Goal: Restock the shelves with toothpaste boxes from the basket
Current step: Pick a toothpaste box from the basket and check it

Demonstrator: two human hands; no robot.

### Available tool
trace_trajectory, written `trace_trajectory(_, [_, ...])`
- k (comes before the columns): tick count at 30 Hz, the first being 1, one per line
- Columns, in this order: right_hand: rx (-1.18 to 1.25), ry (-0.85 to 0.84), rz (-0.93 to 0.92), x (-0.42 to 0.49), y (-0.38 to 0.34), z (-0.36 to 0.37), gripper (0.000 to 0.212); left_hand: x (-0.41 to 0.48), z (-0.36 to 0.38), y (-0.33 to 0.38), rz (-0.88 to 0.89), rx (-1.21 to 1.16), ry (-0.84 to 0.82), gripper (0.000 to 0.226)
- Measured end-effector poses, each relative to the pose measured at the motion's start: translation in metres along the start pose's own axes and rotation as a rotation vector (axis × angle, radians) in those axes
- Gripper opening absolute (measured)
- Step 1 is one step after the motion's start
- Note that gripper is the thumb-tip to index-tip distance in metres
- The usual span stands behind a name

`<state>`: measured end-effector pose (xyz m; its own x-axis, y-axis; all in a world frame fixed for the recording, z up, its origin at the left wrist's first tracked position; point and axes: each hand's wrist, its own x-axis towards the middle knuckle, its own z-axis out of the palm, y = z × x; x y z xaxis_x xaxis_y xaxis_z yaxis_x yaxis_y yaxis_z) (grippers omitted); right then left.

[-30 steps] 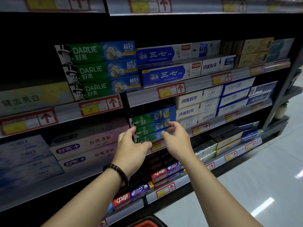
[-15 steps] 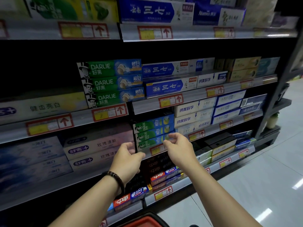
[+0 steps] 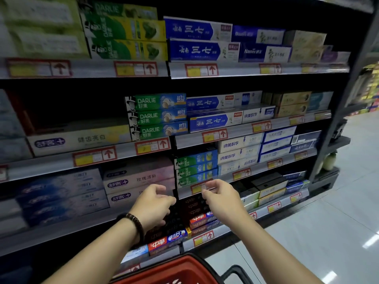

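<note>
A stack of three green-and-blue Darlie toothpaste boxes [image 3: 195, 170] lies on the third shelf down, just above my hands. My left hand [image 3: 153, 203], with a dark bead bracelet on the wrist, hovers in front of the shelf rail with fingers loosely curled and holds nothing. My right hand [image 3: 221, 199] hangs beside it, fingertips close to the price rail [image 3: 196, 189] under that stack, also holding nothing. The red basket [image 3: 174, 269] shows its rim at the bottom edge; its contents are hidden.
Shelves are packed with toothpaste boxes: green Darlie [image 3: 155, 116], blue-and-white boxes [image 3: 209, 121], pink boxes [image 3: 139, 181], red boxes [image 3: 196, 218] on the lowest shelf. A dark gap [image 3: 71, 107] sits left of the green Darlie stack. Tiled aisle floor [image 3: 328, 222] lies to the right.
Both hands have drawn back and down from the green-and-blue Darlie stack, fingers curling loosely. The view has pulled back, showing a higher shelf and the red basket rim.
</note>
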<state>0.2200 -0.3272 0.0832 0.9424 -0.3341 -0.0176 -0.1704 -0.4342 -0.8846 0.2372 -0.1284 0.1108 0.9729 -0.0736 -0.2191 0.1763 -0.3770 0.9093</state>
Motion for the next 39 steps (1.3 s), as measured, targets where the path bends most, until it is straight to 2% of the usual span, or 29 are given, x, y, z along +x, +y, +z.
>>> trace_trajectory(8, [0.017, -0.009, -0.019, -0.058, -0.018, -0.001, 0.017, -0.052, -0.025, -0.009, 0.023, 0.037, -0.028, 0.035])
trace_trajectory(17, [0.038, -0.065, -0.037, -0.117, -0.02, 0.015, 0.016, -0.103, -0.067, -0.041, 0.069, 0.103, 0.017, 0.023])
trace_trajectory(29, [0.192, -0.18, -0.036, -0.164, -0.009, 0.047, 0.024, -0.136, -0.093, -0.092, -0.007, -0.025, 0.077, 0.019])
trace_trajectory(33, [0.244, -0.248, -0.022, -0.17, -0.008, 0.055, 0.012, -0.136, -0.098, -0.112, -0.056, -0.086, 0.088, 0.018])
trace_trajectory(39, [0.268, -0.31, 0.024, -0.178, -0.009, 0.062, 0.009, -0.14, -0.098, -0.132, -0.102, -0.174, 0.079, 0.019])
